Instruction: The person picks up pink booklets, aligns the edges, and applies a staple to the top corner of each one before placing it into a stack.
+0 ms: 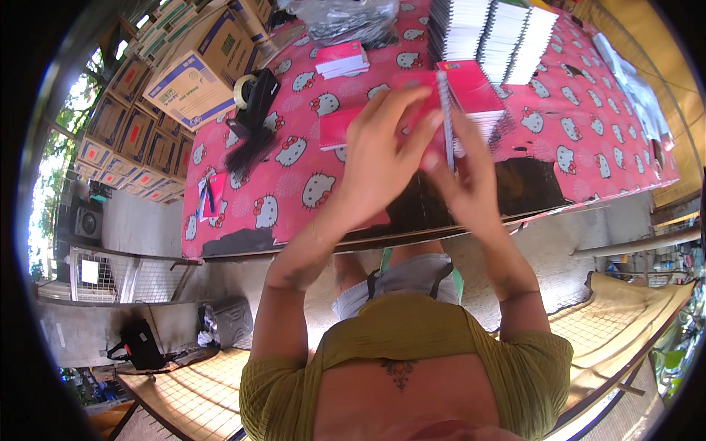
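Between my two hands a small red spiral notebook [448, 121] is held on edge above the table, its coil edge facing up toward me. My right hand [469, 176] grips it from the right, thumb and fingers around the lower coil edge. From the left, my left hand [384, 151] has its thumb and fingers at the red cover, slightly blurred. Behind my right fingers stands a stack of red notebooks [471, 84]. A flat red notebook [336, 128] lies partly hidden beside my left hand.
Tall stacks of coil-bound pads [485, 37] stand at the back, near clear plastic bags [346, 22]. A small red stack [342, 59], a black tape dispenser [254, 99] and pliers [209, 197] lie leftward on the pink patterned tablecloth [294, 184]. Cardboard boxes [202, 70] are piled at left.
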Action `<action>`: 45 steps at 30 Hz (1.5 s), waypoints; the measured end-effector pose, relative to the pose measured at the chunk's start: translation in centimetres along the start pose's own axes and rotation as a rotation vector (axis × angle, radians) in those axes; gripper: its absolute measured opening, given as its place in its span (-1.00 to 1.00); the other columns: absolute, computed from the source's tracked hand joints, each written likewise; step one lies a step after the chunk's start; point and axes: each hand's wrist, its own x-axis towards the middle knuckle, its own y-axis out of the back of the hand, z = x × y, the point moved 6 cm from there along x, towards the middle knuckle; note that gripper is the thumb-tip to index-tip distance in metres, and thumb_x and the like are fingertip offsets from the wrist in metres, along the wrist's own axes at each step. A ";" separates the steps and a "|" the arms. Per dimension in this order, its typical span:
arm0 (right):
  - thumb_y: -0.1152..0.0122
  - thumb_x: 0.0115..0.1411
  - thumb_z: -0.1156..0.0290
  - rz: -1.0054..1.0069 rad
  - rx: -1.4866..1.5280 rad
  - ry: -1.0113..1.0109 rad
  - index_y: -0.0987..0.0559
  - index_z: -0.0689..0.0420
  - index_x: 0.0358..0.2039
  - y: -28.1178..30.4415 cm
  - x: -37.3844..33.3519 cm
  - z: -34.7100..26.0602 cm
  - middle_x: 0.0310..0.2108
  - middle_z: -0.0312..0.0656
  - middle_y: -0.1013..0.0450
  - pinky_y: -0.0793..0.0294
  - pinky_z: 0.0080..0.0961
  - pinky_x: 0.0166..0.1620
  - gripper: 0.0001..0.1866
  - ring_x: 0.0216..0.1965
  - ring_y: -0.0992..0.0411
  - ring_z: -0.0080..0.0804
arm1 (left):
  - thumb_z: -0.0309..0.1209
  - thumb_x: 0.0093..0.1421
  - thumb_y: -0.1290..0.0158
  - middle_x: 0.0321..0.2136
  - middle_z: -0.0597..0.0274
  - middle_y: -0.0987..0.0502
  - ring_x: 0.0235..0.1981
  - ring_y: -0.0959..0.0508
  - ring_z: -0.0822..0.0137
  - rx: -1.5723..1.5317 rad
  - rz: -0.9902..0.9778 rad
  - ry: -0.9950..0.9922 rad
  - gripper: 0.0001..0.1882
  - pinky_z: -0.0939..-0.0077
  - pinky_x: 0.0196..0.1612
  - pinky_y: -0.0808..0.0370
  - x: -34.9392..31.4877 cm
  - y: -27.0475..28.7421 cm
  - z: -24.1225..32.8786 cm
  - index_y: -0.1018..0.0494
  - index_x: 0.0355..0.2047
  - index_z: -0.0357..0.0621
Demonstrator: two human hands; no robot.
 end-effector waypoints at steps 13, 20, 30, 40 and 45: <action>-0.48 0.05 0.33 0.022 -0.392 -0.224 -0.42 0.32 0.18 13.2 4.5 8.3 0.13 0.07 -0.42 -0.40 -0.30 0.18 -0.29 0.15 -0.41 -0.22 | -0.67 0.11 -0.10 -0.08 0.07 -0.53 -0.03 -0.58 0.11 0.187 -0.126 -0.723 -0.68 0.40 -0.09 -0.58 8.9 -6.2 -4.6 -0.59 -0.11 -0.16; -0.46 0.07 0.44 0.064 -0.203 -0.263 -0.45 0.36 0.14 12.6 4.3 10.3 -0.03 0.03 -0.54 -0.51 -0.44 0.04 -0.37 -0.02 -0.52 -0.37 | -0.70 0.10 -0.03 -0.07 0.11 -0.57 0.06 -0.55 0.13 0.163 -0.345 -0.521 -0.65 0.46 -0.11 -0.58 6.6 -7.5 -9.0 -0.59 -0.12 -0.17; -0.30 0.16 0.29 0.361 -0.903 0.488 -0.53 0.16 -0.04 7.9 3.9 3.8 -0.01 -0.05 -0.43 -0.30 -0.21 0.02 -0.63 -0.03 -0.39 -0.08 | -0.16 0.30 0.07 -0.12 -0.13 -0.59 -0.09 -0.60 -0.09 0.462 -0.209 -0.316 -0.61 0.02 0.07 -0.43 15.3 -11.1 -9.0 -0.61 -0.20 -0.20; -0.09 0.24 0.24 0.264 -1.113 0.389 -0.49 0.07 -0.37 3.1 6.6 8.1 -0.39 -0.23 -0.44 -0.24 -0.21 -0.20 -0.82 -0.31 -0.40 -0.18 | 0.00 0.34 0.28 -0.01 -0.23 -0.53 0.07 -0.50 -0.18 0.750 -0.588 0.125 -0.39 -0.22 0.25 -0.16 17.6 -12.2 -14.4 -0.54 -0.05 -0.27; -0.18 0.22 0.15 0.019 -0.878 0.091 -0.54 0.13 -0.26 2.6 8.0 5.9 -0.26 -0.14 -0.51 -0.30 -0.17 -0.02 -0.71 -0.15 -0.45 -0.13 | 0.07 0.36 0.35 0.12 -0.13 -0.45 0.20 -0.38 -0.14 0.677 -0.507 0.199 -0.32 -0.59 0.24 0.27 16.5 -10.6 -14.9 -0.43 0.10 -0.26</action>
